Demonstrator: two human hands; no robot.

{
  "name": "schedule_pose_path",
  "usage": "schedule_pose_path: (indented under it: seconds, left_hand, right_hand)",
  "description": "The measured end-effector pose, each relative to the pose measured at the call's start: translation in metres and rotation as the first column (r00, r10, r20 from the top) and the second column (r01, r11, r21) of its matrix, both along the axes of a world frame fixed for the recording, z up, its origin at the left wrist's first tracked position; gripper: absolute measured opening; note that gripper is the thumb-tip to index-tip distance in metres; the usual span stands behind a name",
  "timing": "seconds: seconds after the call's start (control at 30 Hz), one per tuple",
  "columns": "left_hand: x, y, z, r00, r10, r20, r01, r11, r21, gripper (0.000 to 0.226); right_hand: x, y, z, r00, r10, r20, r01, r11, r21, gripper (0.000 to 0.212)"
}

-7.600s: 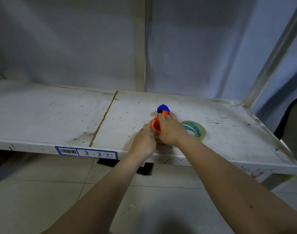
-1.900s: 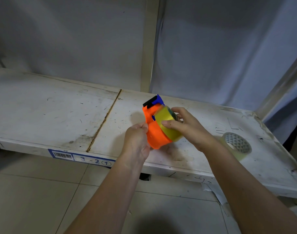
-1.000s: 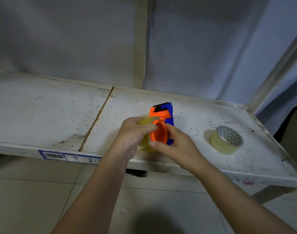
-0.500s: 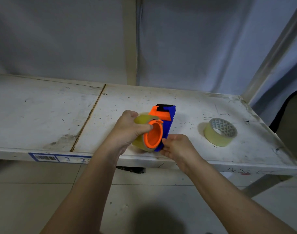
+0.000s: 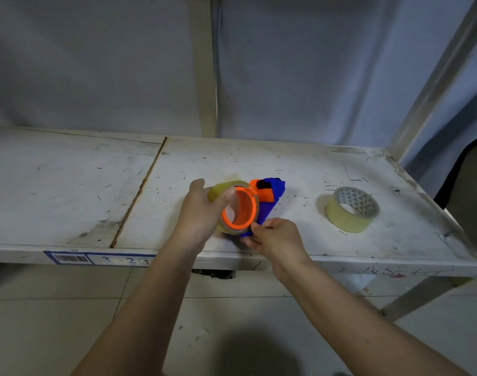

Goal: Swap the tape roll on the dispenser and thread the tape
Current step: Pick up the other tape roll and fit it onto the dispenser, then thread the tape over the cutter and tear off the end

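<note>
The orange and blue tape dispenser (image 5: pixel 269 195) is held above the front of the white shelf (image 5: pixel 69 191). A yellowish clear tape roll (image 5: pixel 222 189) sits around its orange hub (image 5: pixel 241 210). My left hand (image 5: pixel 202 213) wraps the roll from the left, thumb on the hub's rim. My right hand (image 5: pixel 275 237) pinches at the dispenser's lower blue edge, where the roll ends. Whether it holds the tape's end or the blue body cannot be told. A second tape roll (image 5: pixel 351 208) with a patterned core lies flat on the shelf to the right.
A seam (image 5: pixel 139 191) splits the shelf left of my hands. A barcode label (image 5: pixel 101 259) marks the front edge. An upright post (image 5: pixel 204 66) and grey sheeting stand behind; a slanted metal brace (image 5: pixel 438 77) rises at the right corner. Tiled floor lies below.
The dispenser came off the shelf and was turned so its hub faces me. My left hand moved onto the mounted roll; my right hand dropped to the lower blue edge. The other roll lies further right.
</note>
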State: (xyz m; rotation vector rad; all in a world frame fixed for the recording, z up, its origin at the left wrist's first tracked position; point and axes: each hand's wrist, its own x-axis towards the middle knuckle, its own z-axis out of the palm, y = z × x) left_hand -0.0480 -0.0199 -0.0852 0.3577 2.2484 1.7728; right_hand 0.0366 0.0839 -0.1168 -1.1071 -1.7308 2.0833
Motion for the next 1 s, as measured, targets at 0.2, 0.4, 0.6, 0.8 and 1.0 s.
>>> schedule_pose_path:
  seconds: [0.2,0.4,0.6,0.8,1.0]
  left_hand:
    - [0.004,0.004,0.002,0.937,-0.187,-0.296,0.116,0.964,-0.239,0.069]
    - [-0.003,-0.002,0.004,0.881,-0.328,-0.341,0.19,0.906,-0.379,0.07]
    - [-0.014,-0.01,0.008,0.886,-0.372,-0.275,0.245,0.881,-0.404,0.074]
    - [-0.015,-0.01,0.011,0.875,-0.426,-0.229,0.307,0.855,-0.418,0.075]
    - [-0.009,0.0,0.009,0.881,-0.369,-0.298,0.183,0.844,-0.504,0.084]
  right_hand:
    - [-0.001,-0.008,-0.002,0.996,0.084,-0.038,-0.089,0.983,-0.158,0.004]
    - [0.005,-0.002,0.011,0.942,0.334,0.028,-0.332,0.941,-0.058,0.016]
    - [0.01,0.011,0.032,0.994,0.071,0.08,-0.107,0.638,0.762,0.03]
    - [-0.017,0.012,0.045,0.98,0.098,0.173,-0.199,0.483,0.853,0.048]
    - [-0.037,0.02,0.056,0.962,0.096,0.257,-0.273,0.412,0.869,0.023]
